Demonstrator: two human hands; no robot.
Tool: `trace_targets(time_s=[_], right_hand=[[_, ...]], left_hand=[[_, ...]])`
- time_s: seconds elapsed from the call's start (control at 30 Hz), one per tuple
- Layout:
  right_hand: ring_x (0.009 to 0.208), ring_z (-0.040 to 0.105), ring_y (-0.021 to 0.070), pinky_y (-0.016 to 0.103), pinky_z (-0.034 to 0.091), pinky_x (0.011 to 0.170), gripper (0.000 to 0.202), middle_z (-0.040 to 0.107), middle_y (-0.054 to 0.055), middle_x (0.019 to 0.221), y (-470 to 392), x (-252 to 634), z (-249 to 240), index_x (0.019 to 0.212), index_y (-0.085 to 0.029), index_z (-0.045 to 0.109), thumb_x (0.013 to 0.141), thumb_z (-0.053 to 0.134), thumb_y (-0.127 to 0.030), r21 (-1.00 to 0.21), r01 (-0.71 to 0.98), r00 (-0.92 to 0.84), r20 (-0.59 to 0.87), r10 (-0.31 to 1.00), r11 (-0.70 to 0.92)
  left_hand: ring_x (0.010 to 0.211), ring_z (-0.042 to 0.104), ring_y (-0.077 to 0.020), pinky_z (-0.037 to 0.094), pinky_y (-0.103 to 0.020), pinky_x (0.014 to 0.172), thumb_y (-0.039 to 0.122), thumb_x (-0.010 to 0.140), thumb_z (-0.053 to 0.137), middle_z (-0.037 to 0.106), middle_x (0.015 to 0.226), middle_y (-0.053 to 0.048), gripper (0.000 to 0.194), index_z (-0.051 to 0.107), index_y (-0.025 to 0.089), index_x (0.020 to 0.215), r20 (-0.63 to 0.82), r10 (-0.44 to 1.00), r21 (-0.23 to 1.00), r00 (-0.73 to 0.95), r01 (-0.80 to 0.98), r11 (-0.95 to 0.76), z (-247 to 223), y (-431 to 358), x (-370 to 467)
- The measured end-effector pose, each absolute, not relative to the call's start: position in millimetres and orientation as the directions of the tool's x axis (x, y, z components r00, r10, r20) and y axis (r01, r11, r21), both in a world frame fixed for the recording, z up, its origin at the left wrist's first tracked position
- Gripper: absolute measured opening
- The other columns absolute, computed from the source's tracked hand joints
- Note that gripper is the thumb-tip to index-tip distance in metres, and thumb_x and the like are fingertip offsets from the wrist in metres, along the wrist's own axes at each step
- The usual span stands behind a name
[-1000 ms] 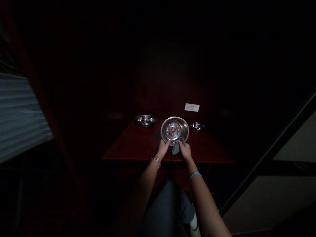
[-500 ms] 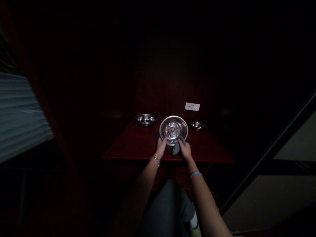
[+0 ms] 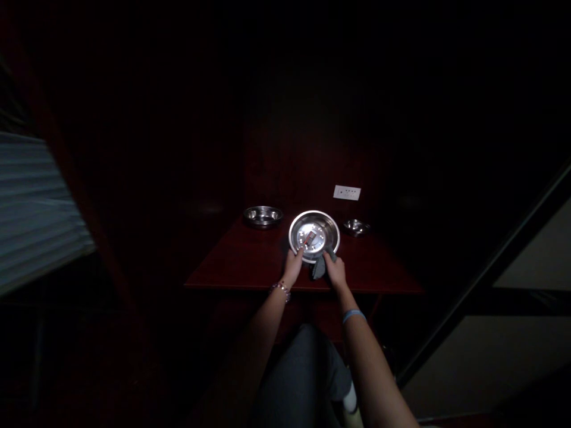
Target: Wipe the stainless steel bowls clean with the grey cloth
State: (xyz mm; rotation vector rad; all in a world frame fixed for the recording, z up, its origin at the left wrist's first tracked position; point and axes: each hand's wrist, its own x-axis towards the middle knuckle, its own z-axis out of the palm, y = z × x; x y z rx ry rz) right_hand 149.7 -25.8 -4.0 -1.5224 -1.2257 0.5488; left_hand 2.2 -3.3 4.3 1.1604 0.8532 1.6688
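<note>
A shiny metal basin point(image 3: 329, 229) with a small red-and-dark label point(image 3: 310, 238) inside is held tilted toward me above the table. My left hand point(image 3: 292, 266) grips its lower left rim, thumb on the inner side. At the lower right rim, my right hand point(image 3: 335, 269) is closed on a grey cloth point(image 3: 319, 268), pressing it against the basin; part of the cloth hangs below the rim. The fingers behind the basin are hidden.
On the dark red table point(image 3: 250, 264), more metal basins point(image 3: 263, 217) sit at the back left and a smaller metal bowl point(image 3: 355, 227) at the back right. A white socket panel point(image 3: 347, 192) is on the back wall. Window blinds point(image 3: 40, 208) are at far left.
The basin has tipped slightly, so its inside catches the light differently. My left hand has shifted a little to the right along with it; the right hand stays nearly in place with the cloth.
</note>
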Motion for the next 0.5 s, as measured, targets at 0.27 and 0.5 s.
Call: trace_targets(time_s=[0.27,0.5], right_hand=[[0.084,0.07,0.0267,0.028,0.05,0.066,0.046,0.074,0.011,0.079,-26.6,149.1,-2.7,0.078,-0.015,0.073,0.081,0.051,-0.055,-0.895,0.438,0.361,0.262,0.895,0.085],[0.082,0.07,0.0256,0.027,0.049,0.066,0.048,0.074,0.012,0.08,-27.6,148.4,-2.1,0.077,-0.015,0.073,0.082,0.049,-0.057,-0.884,0.463,0.36,0.261,0.896,0.071]], left_hand=[[0.111,0.063,-0.028,0.044,-0.042,0.102,0.022,0.08,0.06,0.069,0.115,-0.014,0.028,0.065,0.014,0.106,0.365,0.917,0.875,-0.159,-0.277,-0.396,-2.0,3.9,2.2],[0.111,0.063,-0.0281,0.043,-0.042,0.103,0.027,0.078,0.062,0.069,0.115,-0.013,0.031,0.066,0.016,0.106,0.359,0.919,0.877,-0.163,-0.277,-0.392,-7.7,8.3,1.9]])
